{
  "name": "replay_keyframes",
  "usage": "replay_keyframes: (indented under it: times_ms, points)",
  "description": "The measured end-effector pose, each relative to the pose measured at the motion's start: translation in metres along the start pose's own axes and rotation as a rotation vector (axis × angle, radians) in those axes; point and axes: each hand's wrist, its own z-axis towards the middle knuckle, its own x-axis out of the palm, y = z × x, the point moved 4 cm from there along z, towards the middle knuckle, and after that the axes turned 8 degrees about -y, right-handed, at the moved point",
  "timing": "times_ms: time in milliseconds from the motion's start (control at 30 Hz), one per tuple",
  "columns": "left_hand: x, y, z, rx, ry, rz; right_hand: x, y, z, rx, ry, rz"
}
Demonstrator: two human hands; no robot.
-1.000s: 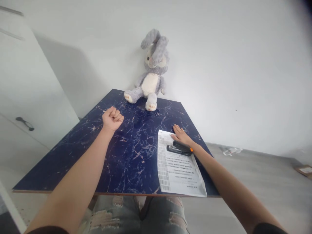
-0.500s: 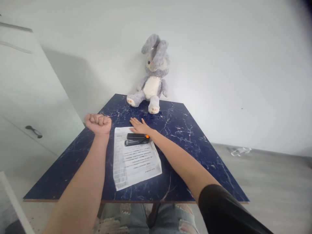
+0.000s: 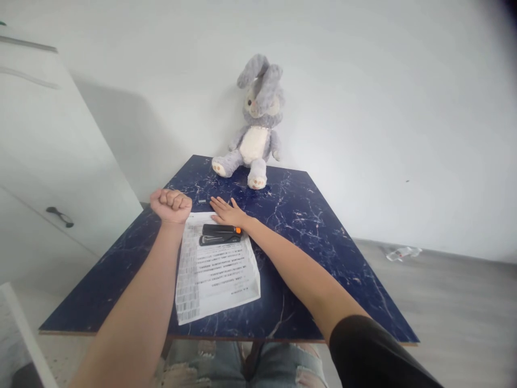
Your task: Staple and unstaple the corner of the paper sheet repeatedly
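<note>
My left hand [image 3: 171, 206] is clenched in a fist by the upper left corner of a printed sheet of paper [image 3: 218, 285]. Whatever its curled fingers may enclose is hidden. My right hand [image 3: 226, 211] lies flat with fingers spread over the sheet's top edge, its fingertips on the tabletop. Below that palm, a black stapler [image 3: 221, 235] with an orange patch at its right end rests on the paper, close to my right wrist. Just left of the right fingertips is a small dark piece [image 3: 202, 201] with a pale edge, too small to name.
A grey plush rabbit [image 3: 258, 124] sits at the back of the dark blue marbled table [image 3: 299, 237], against the wall. On the left stands a white cabinet [image 3: 40, 151] with a dark handle. A clear plastic item [image 3: 404, 253] lies on the floor at right.
The paper and stapler have slid left and slightly toward me, with my right hand shifting the same way. My left fist is a little further right. The small dark piece now shows.
</note>
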Motion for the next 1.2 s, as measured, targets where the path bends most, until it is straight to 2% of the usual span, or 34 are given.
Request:
replay_keyframes:
  times_ms: [133,267,367,433,500,567,633,700,767,833,900,967,1100,1200]
  points:
    - [-0.002,0.003,0.001,-0.029,-0.051,0.066,-0.003,-0.015,-0.025,0.042,-0.004,-0.036]
    - [-0.005,0.008,0.003,-0.082,-0.069,0.064,-0.009,-0.037,-0.065,0.099,-0.036,-0.077]
    - [0.000,0.021,0.001,-0.176,-0.089,0.092,-0.016,-0.057,-0.101,0.179,-0.053,-0.099]
    - [0.008,0.039,-0.002,-0.260,-0.074,0.151,-0.021,-0.069,-0.121,0.235,-0.059,-0.115]
    - [0.018,0.061,-0.008,-0.324,-0.023,0.267,-0.025,-0.077,-0.134,0.278,-0.059,-0.127]
    - [0.025,0.081,-0.014,-0.299,0.043,0.483,-0.027,-0.081,-0.138,0.301,-0.056,-0.128]
    - [0.029,0.097,-0.021,-0.173,0.146,0.819,-0.029,-0.081,-0.137,0.314,-0.052,-0.113]
    - [0.032,0.109,-0.029,-0.006,0.324,1.183,-0.032,-0.080,-0.136,0.322,-0.076,-0.076]
    - [0.032,0.119,-0.036,0.120,0.513,1.472,-0.040,-0.079,-0.141,0.330,-0.170,-0.011]
    - [0.030,0.125,-0.039,0.164,0.646,1.647,-0.054,-0.077,-0.153,0.328,-0.341,0.086]
    - [0.026,0.130,-0.040,0.140,0.734,1.725,-0.070,-0.070,-0.169,0.291,-0.495,0.215]
    - [0.024,0.132,-0.039,0.115,0.787,1.732,-0.082,-0.058,-0.184,0.188,-0.535,0.353]
    - [0.030,0.134,-0.041,0.104,0.840,1.619,-0.088,-0.023,-0.196,-0.074,-0.347,0.439]
    - [0.036,0.132,-0.043,0.043,0.815,1.524,-0.083,-0.013,-0.195,-0.103,-0.276,0.399]
